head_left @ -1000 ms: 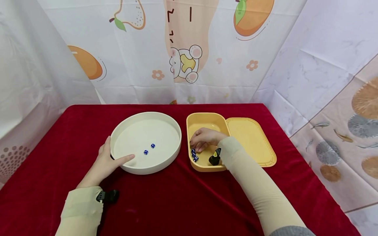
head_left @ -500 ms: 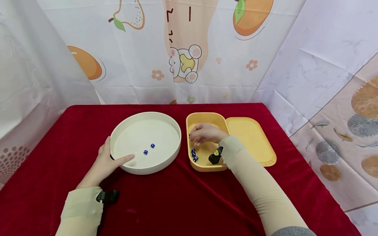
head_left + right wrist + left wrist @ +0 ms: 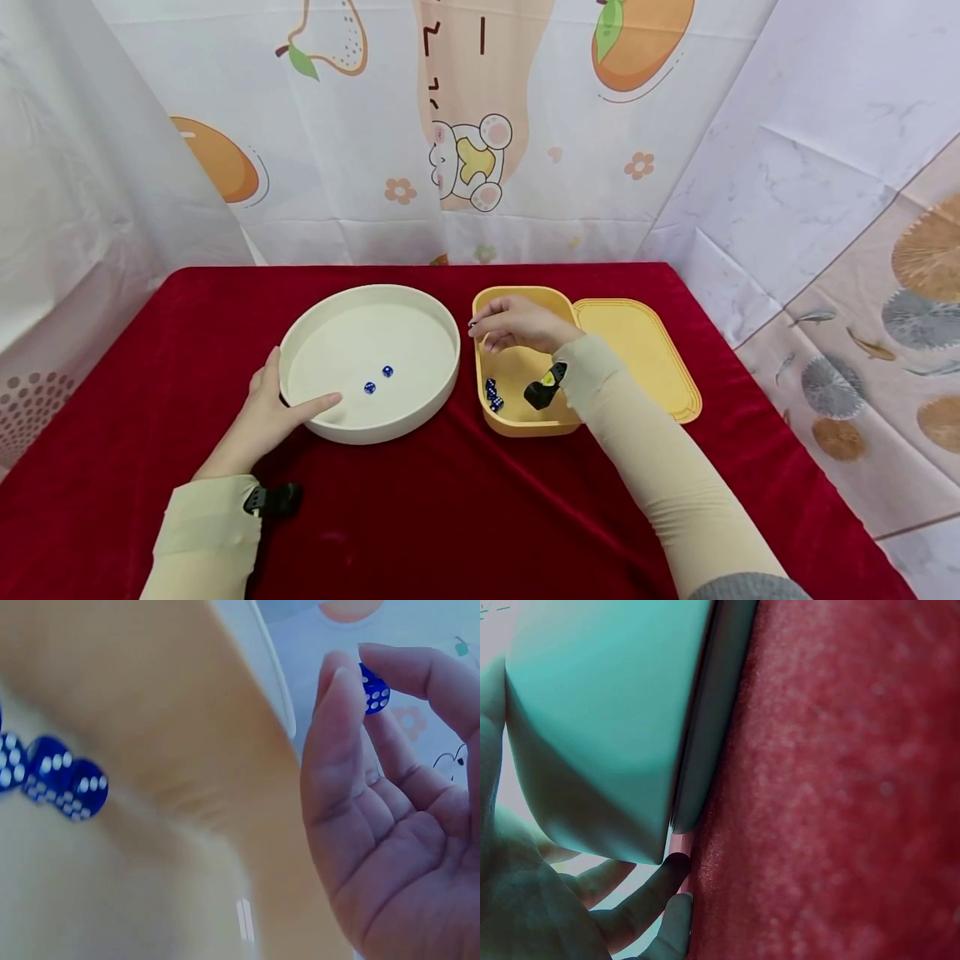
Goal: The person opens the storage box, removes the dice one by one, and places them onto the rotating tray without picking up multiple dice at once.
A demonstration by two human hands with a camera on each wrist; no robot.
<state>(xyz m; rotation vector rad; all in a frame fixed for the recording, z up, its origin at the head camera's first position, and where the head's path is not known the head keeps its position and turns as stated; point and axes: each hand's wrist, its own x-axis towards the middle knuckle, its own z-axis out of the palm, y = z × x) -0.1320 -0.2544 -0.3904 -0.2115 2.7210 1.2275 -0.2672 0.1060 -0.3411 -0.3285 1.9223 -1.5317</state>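
Note:
My right hand (image 3: 519,323) pinches a blue die (image 3: 376,694) with white pips between thumb and fingertips, above the left rim of the yellow box (image 3: 528,429). Several more blue dice (image 3: 492,395) lie against that box's left wall, and the right wrist view shows some of these dice (image 3: 56,776) up close. My left hand (image 3: 262,412) holds the near left side of a round white tray (image 3: 375,329), thumb over the rim and fingers along the outer wall. Two blue dice (image 3: 378,380) rest on the tray's floor, a little apart from each other.
A yellow lid (image 3: 637,358) lies flat at the box's right side. Red cloth (image 3: 420,517) covers the table, and a printed curtain (image 3: 337,167) hangs behind its far edge. A narrow strip of cloth separates tray and box.
My right hand has risen from inside the box up and leftward to its left rim, carrying a die. My left hand and the tray have stayed in place.

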